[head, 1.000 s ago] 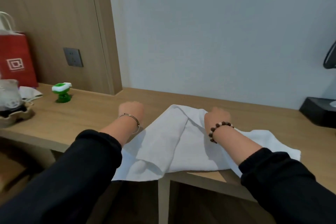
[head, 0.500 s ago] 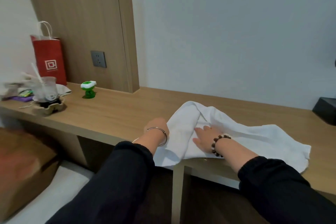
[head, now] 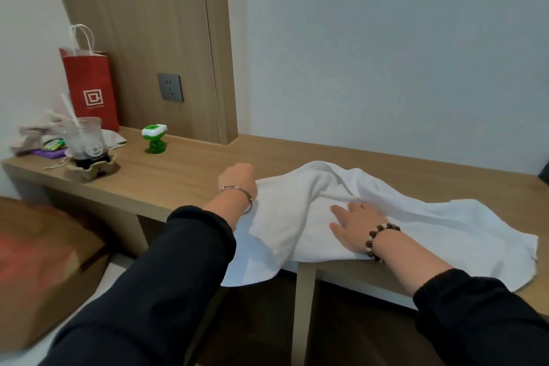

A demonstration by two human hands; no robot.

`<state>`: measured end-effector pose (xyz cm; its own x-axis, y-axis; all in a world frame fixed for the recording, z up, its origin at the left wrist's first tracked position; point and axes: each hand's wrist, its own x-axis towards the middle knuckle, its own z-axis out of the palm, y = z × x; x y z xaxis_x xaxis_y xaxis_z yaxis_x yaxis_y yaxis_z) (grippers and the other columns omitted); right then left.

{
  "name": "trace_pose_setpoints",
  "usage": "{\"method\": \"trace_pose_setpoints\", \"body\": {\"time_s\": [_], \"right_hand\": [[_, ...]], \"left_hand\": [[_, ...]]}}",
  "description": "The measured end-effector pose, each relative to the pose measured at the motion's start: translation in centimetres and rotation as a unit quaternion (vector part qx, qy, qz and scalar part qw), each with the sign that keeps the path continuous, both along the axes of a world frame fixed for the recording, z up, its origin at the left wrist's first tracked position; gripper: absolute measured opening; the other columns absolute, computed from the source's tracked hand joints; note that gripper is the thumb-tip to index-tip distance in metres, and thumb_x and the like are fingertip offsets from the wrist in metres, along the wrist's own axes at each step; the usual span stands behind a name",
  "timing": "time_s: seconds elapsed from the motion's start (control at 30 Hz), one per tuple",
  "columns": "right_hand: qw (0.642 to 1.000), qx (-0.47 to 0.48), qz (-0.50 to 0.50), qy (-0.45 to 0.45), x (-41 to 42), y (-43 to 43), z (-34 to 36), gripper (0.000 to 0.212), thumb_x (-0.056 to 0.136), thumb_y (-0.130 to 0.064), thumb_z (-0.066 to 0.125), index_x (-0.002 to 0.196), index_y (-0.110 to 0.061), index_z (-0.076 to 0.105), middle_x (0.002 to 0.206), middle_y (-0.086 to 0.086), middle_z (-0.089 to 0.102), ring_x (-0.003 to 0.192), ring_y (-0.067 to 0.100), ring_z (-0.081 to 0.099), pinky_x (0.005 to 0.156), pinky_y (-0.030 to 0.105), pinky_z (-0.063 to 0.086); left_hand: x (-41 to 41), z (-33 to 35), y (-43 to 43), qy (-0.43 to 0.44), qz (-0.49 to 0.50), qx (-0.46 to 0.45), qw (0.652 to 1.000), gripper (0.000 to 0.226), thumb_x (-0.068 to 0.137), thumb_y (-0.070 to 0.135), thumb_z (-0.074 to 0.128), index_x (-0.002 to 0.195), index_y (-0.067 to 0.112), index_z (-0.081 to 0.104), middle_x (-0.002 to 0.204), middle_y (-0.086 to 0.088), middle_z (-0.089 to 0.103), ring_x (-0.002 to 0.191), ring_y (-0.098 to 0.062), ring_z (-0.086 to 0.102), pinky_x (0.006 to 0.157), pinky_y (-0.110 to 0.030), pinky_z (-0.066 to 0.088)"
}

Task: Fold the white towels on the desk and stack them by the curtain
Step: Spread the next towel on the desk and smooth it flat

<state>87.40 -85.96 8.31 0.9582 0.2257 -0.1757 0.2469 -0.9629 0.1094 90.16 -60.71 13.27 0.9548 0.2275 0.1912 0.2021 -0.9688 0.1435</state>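
White towel (head: 430, 217) under flat right hand (head: 353, 224), edge against curled left hand (head: 237, 177)

Guest-room or bedroom look: built-in wood counter (head: 184, 175) along plain wall (head: 386, 53), wood panel (head: 133, 24) with socket (head: 170, 87), paper bag (head: 90, 89), takeaway cup (head: 84, 140).

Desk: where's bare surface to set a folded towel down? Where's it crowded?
Free: desk between green toy and left hand; also the strip behind the towel along the wall. Crowded: far left end, with cup and red bag. Towel covers the right front edge.
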Motion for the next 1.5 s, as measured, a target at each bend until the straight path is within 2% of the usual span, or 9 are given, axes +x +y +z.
{"method": "trace_pose_setpoints", "body": {"time_s": [0.17, 0.27, 0.4, 0.57, 0.8, 1.0, 1.13, 1.3, 1.5], "right_hand": [[1.000, 0.026, -0.002, -0.003, 0.2, 0.1, -0.4, 0.054, 0.095, -0.053, 0.018, 0.144, -0.032, 0.020, 0.153, 0.009, 0.021, 0.138, 0.032, 0.020, 0.108, 0.052, 0.030], [1.000, 0.027, 0.001, -0.010, 0.2, 0.1, -0.8, 0.057, 0.096, -0.053, 0.014, 0.149, -0.034, 0.011, 0.157, 0.007, 0.014, 0.143, 0.030, 0.013, 0.113, 0.052, 0.022], [1.000, 0.030, 0.008, -0.004, -0.1, 0.9, 0.2, 0.052, 0.098, -0.047, 0.019, 0.145, -0.026, 0.024, 0.149, 0.010, 0.029, 0.135, 0.032, 0.028, 0.107, 0.048, 0.030], [0.981, -0.038, -0.039, -0.186, -0.4, -0.2, 2.3, 0.024, 0.097, -0.020, 0.037, 0.115, -0.017, 0.053, 0.119, 0.006, 0.048, 0.107, 0.024, 0.049, 0.075, 0.032, 0.038], [0.973, -0.027, -0.212, -0.091, 0.8, -3.2, 1.9, 0.038, 0.098, -0.012, 0.034, 0.135, -0.011, 0.038, 0.130, 0.009, 0.047, 0.113, 0.026, 0.053, 0.078, 0.033, 0.049], [0.965, -0.121, -0.182, -0.144, 3.4, -5.2, 5.6, 0.023, 0.089, -0.006, 0.042, 0.085, -0.018, 0.061, 0.065, -0.005, 0.049, 0.059, 0.015, 0.047, 0.060, 0.026, 0.039], [0.937, -0.073, -0.136, -0.314, 8.3, -8.7, 8.8, 0.040, 0.091, 0.002, 0.039, 0.128, -0.008, 0.046, 0.099, 0.011, 0.067, 0.083, 0.028, 0.066, 0.066, 0.032, 0.045], [0.928, -0.168, -0.146, -0.300, 9.8, -10.4, 8.6, 0.064, 0.100, -0.012, 0.031, 0.151, -0.020, -0.006, 0.158, 0.019, 0.002, 0.143, 0.035, 0.018, 0.114, 0.055, 0.013], [0.944, -0.161, 0.017, -0.287, 4.6, -7.1, 4.5, 0.034, 0.094, -0.020, 0.045, 0.128, -0.016, 0.047, 0.143, 0.012, 0.029, 0.125, 0.030, 0.035, 0.101, 0.046, 0.031]], "left_hand": [[3.0, 1.7, 2.4, -0.104, 0.151, -0.273, 0.944, 0.020, 0.094, 0.017, 0.054, 0.104, 0.000, 0.061, 0.109, -0.016, 0.063, 0.101, -0.033, 0.060, 0.072, -0.034, 0.045], [3.2, 1.3, -0.1, -0.031, 0.122, -0.352, 0.928, 0.050, 0.099, 0.026, 0.043, 0.141, 0.001, 0.034, 0.146, -0.017, 0.037, 0.133, -0.033, 0.038, 0.104, -0.040, 0.035], [1.4, -1.8, -6.1, 0.070, -0.031, -0.144, 0.987, 0.072, 0.097, 0.040, 0.038, 0.152, 0.020, -0.004, 0.160, 0.000, -0.011, 0.146, -0.026, -0.008, 0.115, -0.055, 0.005], [-1.1, -5.7, -11.2, 0.125, -0.164, -0.010, 0.979, 0.061, 0.100, 0.044, 0.024, 0.152, 0.023, -0.001, 0.160, 0.001, -0.012, 0.145, -0.028, -0.015, 0.114, -0.056, 0.000], [-0.8, -6.9, -12.3, 0.096, -0.333, 0.070, 0.935, 0.056, 0.098, 0.050, 0.018, 0.151, 0.032, 0.011, 0.160, 0.002, -0.005, 0.146, -0.020, -0.012, 0.115, -0.054, -0.002], [-0.3, -7.6, -12.2, 0.100, -0.332, 0.089, 0.934, 0.058, 0.096, 0.054, 0.017, 0.150, 0.037, 0.006, 0.160, 0.002, -0.004, 0.147, -0.020, -0.006, 0.114, -0.053, -0.001], [-0.1, -7.7, -11.9, 0.091, -0.345, 0.115, 0.927, 0.053, 0.099, 0.050, 0.018, 0.149, 0.041, 0.005, 0.160, 0.003, -0.002, 0.147, -0.022, -0.003, 0.114, -0.052, 0.003], [-0.2, -7.6, -11.6, 0.081, -0.356, 0.100, 0.926, 0.051, 0.099, 0.050, 0.019, 0.149, 0.043, 0.009, 0.160, 0.005, 0.002, 0.147, -0.020, -0.001, 0.115, -0.050, 0.003], [0.5, -6.9, -8.7, 0.094, -0.368, 0.058, 0.923, 0.047, 0.100, 0.048, 0.025, 0.147, 0.044, 0.019, 0.159, 0.010, 0.006, 0.147, -0.014, -0.001, 0.116, -0.045, -0.001]]}}
